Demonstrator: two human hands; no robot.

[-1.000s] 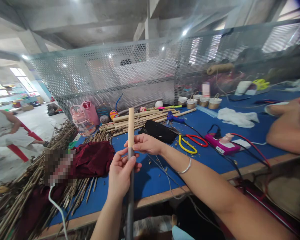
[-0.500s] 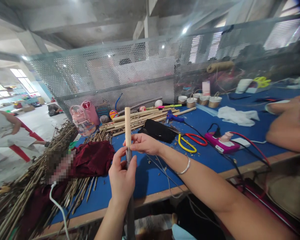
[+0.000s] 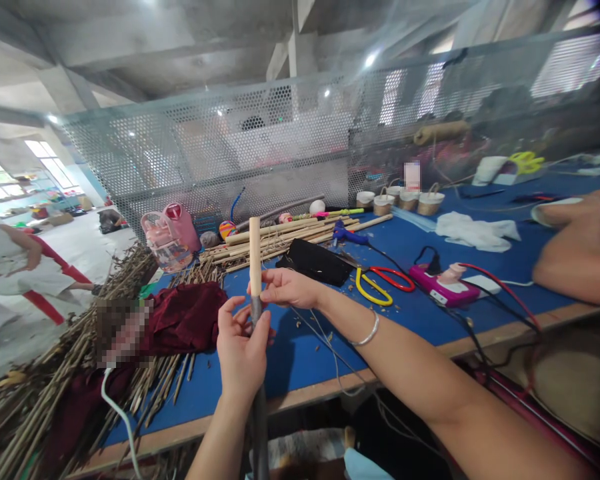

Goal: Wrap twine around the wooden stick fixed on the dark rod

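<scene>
Upright in front of me stands a pale wooden stick (image 3: 255,257), its lower length covered in a dark grey wrap (image 3: 261,427) that runs down past the table edge. My left hand (image 3: 243,350) is curled loosely around the grey part just below the bare wood, thumb against it. At the line where wood meets grey, my right hand (image 3: 293,288) pinches the stick between thumb and fingers. A silvery bangle (image 3: 367,331) circles the right wrist. Behind the right hand lies a black cloth-like piece (image 3: 317,261).
Scissors with red and yellow handles (image 3: 375,295), a blue glue gun (image 3: 347,233) and a purple power strip (image 3: 443,285) lie to the right. Wooden rods (image 3: 300,233) lie behind. Dry twigs (image 3: 40,387) and maroon cloth (image 3: 185,317) fill the left. Another person's arm (image 3: 575,257) rests far right.
The fingers of my left hand have loosened and spread a little around the grey part. My right hand stays pinched at the same spot, and the stick has barely moved.
</scene>
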